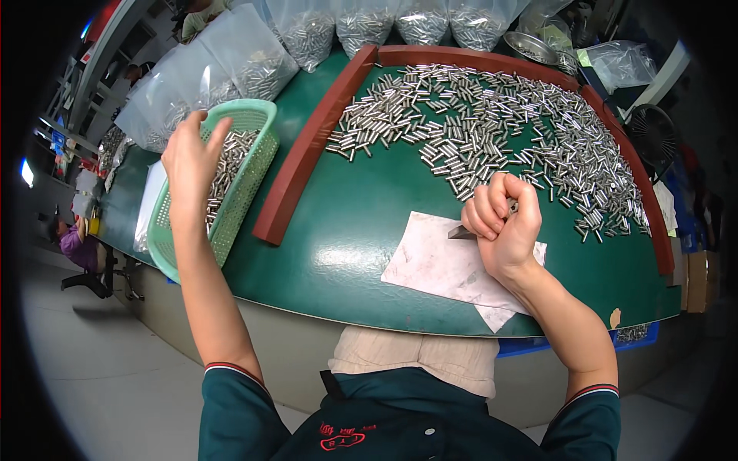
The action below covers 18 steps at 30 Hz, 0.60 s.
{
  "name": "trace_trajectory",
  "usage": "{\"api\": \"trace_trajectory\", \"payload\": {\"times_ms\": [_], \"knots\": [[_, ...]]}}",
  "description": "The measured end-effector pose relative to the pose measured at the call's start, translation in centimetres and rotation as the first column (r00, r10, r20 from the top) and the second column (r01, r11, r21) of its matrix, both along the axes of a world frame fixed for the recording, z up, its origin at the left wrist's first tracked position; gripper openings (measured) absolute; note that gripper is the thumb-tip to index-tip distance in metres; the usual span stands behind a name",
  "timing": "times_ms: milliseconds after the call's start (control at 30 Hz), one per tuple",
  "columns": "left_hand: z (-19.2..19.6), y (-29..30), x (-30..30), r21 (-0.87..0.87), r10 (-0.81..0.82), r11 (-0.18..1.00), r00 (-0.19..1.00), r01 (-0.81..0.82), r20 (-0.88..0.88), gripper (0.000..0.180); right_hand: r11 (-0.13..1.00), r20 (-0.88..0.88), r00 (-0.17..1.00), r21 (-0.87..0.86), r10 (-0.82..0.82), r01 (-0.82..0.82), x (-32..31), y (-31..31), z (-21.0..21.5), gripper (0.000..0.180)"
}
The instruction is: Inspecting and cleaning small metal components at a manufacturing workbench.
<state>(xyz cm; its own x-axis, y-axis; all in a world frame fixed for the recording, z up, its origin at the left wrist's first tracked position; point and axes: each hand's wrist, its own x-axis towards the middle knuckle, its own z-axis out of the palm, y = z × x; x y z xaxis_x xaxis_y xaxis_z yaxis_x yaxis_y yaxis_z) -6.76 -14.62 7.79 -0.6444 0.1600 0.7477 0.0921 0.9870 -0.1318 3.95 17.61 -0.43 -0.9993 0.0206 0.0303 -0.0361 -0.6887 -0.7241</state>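
My left hand [190, 157] is over the rim of a green plastic basket [257, 165], thumb and forefinger spread apart. Nothing shows between them. Inside the basket lie many short metal pins [228, 173], partly hidden by my hand and forearm. My right hand [503, 223] is closed in a fist around a grey metal piece [460, 232]. One flat end sticks out to the left of the fist and a bit shows at the top; the fingers hide the rest. Beneath this hand a stained white cloth or paper sheet [430, 265] lies on the green tabletop [330, 223].
A broad spread of loose metal pins [492, 115] covers the far right of the table, bordered by dark red bars [319, 138]. Clear bags of pins [307, 27] line the back. A metal dish [530, 48] and a black fan [652, 137] stand at the right. Another person [77, 244] sits far left.
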Motion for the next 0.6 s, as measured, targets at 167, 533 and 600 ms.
{"api": "trace_trajectory", "payload": {"times_ms": [167,533,600], "knots": [[-3.0,5.3,0.4,0.318,-0.393,0.889,0.906,0.329,0.16,0.014,0.999,0.0,1.0,0.032,-0.013,0.013,-0.1,0.5,-0.6,0.032],[-9.2,10.3,-1.1,0.232,-0.54,0.84,0.719,0.49,0.438,0.009,1.0,0.02,1.0,0.016,0.009,-0.01,-0.1,0.2,-0.1,0.034],[-9.2,10.6,-0.8,0.271,-0.562,0.826,0.694,0.493,0.45,0.009,1.0,0.033,0.999,0.014,0.005,-0.005,-0.2,0.3,-0.2,0.033]]}}
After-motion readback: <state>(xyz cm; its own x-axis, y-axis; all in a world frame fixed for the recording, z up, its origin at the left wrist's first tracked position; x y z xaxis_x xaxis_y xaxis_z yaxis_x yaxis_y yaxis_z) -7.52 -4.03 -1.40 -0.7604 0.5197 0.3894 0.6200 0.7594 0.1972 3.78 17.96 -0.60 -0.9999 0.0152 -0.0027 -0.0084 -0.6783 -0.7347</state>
